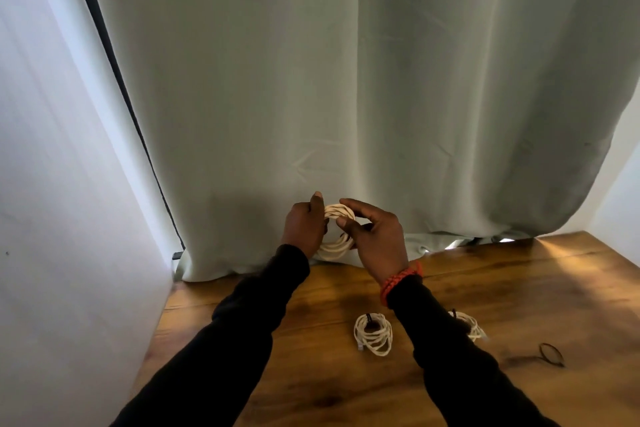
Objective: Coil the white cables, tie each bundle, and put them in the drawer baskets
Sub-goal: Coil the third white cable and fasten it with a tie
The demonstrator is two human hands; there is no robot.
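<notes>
Both hands hold up a coil of white cable (337,215) above the far side of the wooden table (311,374), in front of the curtain. My left hand (304,225) grips the coil's left side, thumb up over its top. My right hand (374,236) pinches the coil's right side between thumb and fingers. A tied white bundle (373,334) with a dark tie lies on the table between my forearms. A second tied bundle (469,324) lies partly hidden behind my right forearm. No drawer or basket is in view.
A loose dark tie loop (551,354) lies on the table at the right. A grey-green curtain (346,80) hangs along the table's far edge. A white wall (52,218) borders the table on the left.
</notes>
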